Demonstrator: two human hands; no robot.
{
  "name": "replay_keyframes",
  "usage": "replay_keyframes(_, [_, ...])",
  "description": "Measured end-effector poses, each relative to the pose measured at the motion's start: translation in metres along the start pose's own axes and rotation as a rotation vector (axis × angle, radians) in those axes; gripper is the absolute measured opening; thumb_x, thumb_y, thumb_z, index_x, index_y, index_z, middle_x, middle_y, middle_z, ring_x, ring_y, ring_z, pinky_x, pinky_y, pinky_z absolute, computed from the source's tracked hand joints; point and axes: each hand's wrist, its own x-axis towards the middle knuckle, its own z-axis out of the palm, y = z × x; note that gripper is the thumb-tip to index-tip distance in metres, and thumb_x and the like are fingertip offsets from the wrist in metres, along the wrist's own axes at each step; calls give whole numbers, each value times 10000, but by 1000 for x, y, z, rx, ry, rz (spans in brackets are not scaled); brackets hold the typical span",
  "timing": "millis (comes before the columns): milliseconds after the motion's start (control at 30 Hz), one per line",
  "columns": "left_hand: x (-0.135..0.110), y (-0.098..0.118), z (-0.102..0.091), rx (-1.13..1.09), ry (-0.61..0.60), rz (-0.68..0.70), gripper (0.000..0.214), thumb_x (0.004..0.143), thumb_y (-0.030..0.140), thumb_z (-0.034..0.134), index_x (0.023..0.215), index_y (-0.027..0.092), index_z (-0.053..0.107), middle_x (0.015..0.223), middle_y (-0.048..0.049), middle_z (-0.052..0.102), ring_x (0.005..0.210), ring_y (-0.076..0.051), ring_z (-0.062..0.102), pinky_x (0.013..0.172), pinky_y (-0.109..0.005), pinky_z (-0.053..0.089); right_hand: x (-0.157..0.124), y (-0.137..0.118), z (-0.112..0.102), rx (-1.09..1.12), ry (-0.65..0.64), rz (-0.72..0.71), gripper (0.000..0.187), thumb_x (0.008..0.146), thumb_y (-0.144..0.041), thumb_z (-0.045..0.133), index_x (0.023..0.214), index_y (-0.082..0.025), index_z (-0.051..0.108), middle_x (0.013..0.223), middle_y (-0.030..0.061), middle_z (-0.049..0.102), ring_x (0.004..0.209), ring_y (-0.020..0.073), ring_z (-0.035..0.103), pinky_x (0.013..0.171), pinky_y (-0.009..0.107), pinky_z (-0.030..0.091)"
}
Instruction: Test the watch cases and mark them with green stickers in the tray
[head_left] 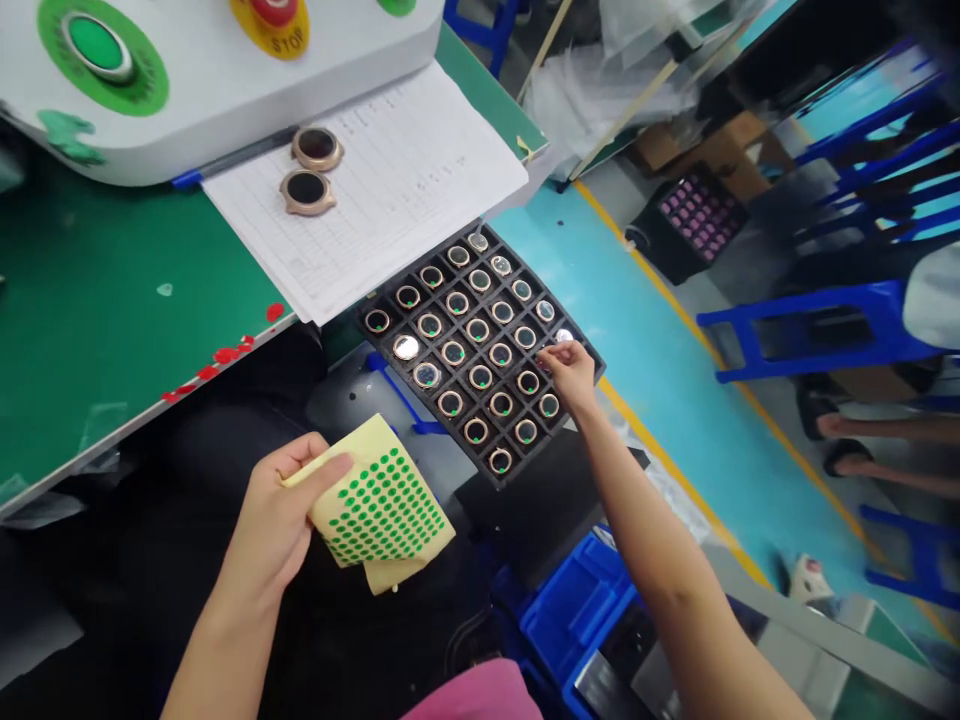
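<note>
My left hand [281,510] grips a pale yellow sheet of green dot stickers [386,505] between thumb and fingers, its lower edge folded. To the right of it, a black compartment tray [491,478] holds many round watch cases with dark faces, one per compartment. Many of these faces carry a small green dot near the edge. Over the tray's right side is my right hand [570,370], its fingertips pinched together at a watch case. Whatever lies between those fingertips is too small to make out.
Two rose-gold watch cases [307,190] rest on printed paper sheets [420,160] beside a blue pen [187,178]. A white control box [225,90] stands on the green table [97,280]. Red bits [225,355] line the table edge. A blue bin [574,610] sits below; blue stools [817,335] stand right.
</note>
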Motion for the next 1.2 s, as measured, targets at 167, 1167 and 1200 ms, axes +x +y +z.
replay_keyframes(167, [36, 5, 0, -54, 46, -114, 386, 475, 280, 884, 567, 136, 538, 529, 26, 579, 488, -86, 534, 447, -147, 423, 31, 20, -5, -61, -78, 118, 310, 670, -201, 752, 664, -197, 442, 608, -61, 577, 520, 86, 528, 544, 247, 479])
replay_keyframes(1167, [62, -14, -12, -141, 114, -67, 480, 338, 271, 930, 629, 128, 576, 564, 33, 620, 504, -81, 566, 451, -132, 476, 71, 11, -1, -385, -257, 430, 217, 924, -312, 587, 1040, -129, 601, 911, 19, 636, 712, 103, 617, 619, 254, 544])
replay_keyframes(1200, [61, -14, -13, -149, 102, -64, 483, 339, 269, 931, 622, 128, 566, 559, 34, 617, 500, -79, 563, 450, -132, 475, 70, 10, -2, -363, -262, 444, 244, 927, -325, 582, 1076, -133, 596, 960, 34, 638, 757, 118, 628, 651, 275, 555])
